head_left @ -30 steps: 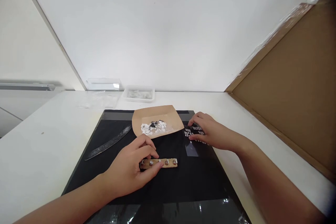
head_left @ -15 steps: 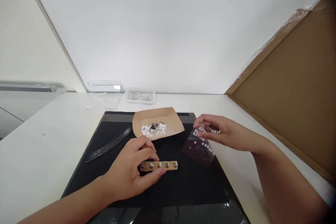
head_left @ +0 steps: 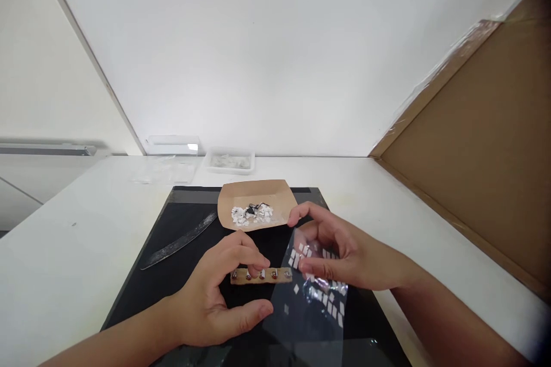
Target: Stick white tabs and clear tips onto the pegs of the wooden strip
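Observation:
My right hand [head_left: 344, 249] pinches a clear plastic sheet [head_left: 310, 324] dotted with small white sticker pieces, held over the right part of the black mat [head_left: 241, 321]. Behind the sheet's left edge shows one end of a narrow tan strip [head_left: 255, 279], which carries a row of several small shiny round pieces, some with white bits on them. Around the strip's left part, my left hand [head_left: 228, 287] is open, thumb and fingers apart. Its fingertips are over the strip; whether they touch it I cannot tell.
A brown paper tray [head_left: 279, 198] with white and black scraps sits at the mat's far edge. Left of it lies a dark curved file [head_left: 181, 241]. Farther back are a white plastic box [head_left: 230, 171] and clear packaging [head_left: 166, 171]. Cardboard [head_left: 473, 126] stands at right.
My right hand has lifted the clear sheet from the mat's right side and brought it left and nearer, beside the strip. My left thumb has moved off the strip, opening the hand.

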The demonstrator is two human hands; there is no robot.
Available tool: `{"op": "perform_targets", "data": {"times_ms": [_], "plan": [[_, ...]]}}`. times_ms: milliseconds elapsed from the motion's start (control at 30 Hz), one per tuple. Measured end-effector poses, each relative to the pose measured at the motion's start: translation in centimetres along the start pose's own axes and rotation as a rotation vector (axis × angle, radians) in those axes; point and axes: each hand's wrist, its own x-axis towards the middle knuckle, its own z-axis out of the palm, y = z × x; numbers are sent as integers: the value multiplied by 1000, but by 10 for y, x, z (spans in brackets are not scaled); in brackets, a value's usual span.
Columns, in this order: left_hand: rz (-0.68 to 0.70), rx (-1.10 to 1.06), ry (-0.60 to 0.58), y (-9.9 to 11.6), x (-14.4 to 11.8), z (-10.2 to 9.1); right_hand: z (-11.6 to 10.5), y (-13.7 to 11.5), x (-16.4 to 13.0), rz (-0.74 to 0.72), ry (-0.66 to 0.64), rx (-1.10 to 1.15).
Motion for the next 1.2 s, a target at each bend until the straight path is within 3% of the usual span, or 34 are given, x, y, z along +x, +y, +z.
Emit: {"op": "perform_targets", "data": {"times_ms": [267,600,1200], "plan": [[96,24,-60,5,2,1,29,4,3,3,-32,62],[-12,-37,0,8,6,5,32,6,7,-64,17,-15],[-126,-56,59,3,3,4,32,9,10,-35,54,43]]}}
